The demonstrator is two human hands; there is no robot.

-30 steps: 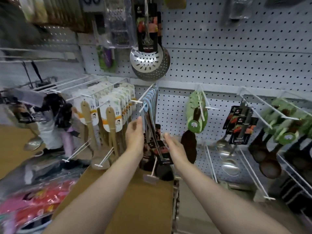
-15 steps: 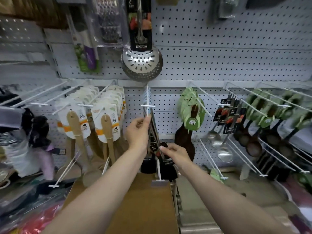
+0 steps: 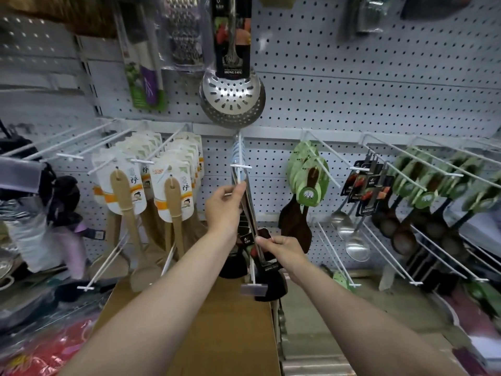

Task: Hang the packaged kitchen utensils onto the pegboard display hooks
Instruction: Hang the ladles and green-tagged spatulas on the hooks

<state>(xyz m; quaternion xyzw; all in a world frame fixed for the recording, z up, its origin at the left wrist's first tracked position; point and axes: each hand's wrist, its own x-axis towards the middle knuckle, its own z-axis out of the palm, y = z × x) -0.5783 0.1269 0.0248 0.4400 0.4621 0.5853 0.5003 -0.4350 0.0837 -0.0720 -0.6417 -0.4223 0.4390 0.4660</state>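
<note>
Holding one packaged utensil point(image 3: 250, 213), two hands, left hand point(image 3: 223, 210) top, right hand point(image 3: 282, 251) bottom

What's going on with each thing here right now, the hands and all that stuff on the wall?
Left hand: pinching the utensil's top at the hook.
Right hand: gripping its lower, carded part.
Packaged utensil: held, tilted, below the hook's tip.
Centre hook: carrying blue-tabbed packs.
Skimmer: hanging above.
Wooden spatulas: hanging, left.
</note>
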